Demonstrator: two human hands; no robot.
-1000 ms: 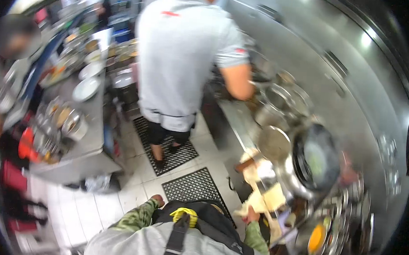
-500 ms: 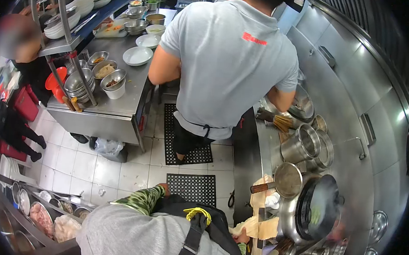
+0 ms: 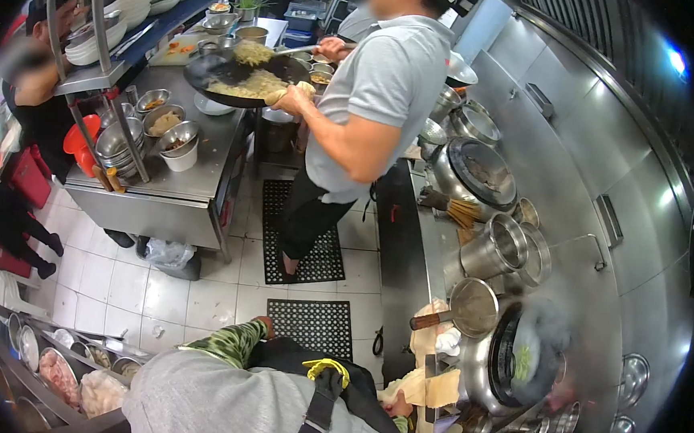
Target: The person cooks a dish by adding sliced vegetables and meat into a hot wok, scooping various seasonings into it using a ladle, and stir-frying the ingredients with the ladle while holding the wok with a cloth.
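Note:
My left hand shows only in part past the camouflage sleeve, close to my dark apron; its fingers are hidden. At the stove's front edge, my right hand is closed on a beige cloth, its fingers partly covered. Beyond it sits a steaming wok with green vegetables inside. A round strainer with a wooden handle rests across metalware just behind the wok. Brown cardboard lies beside the cloth.
A co-worker holds a wok of pale food and a ladle over the steel table. Stacked bowls stand on it. Steel pots line the stove. Ingredient pans are at left. Black mats lie on tiles.
The co-worker has turned left from the stove, now holding a wok over the table and lifting food with the ladle. My view has shifted slightly; both my hands stay about where they were.

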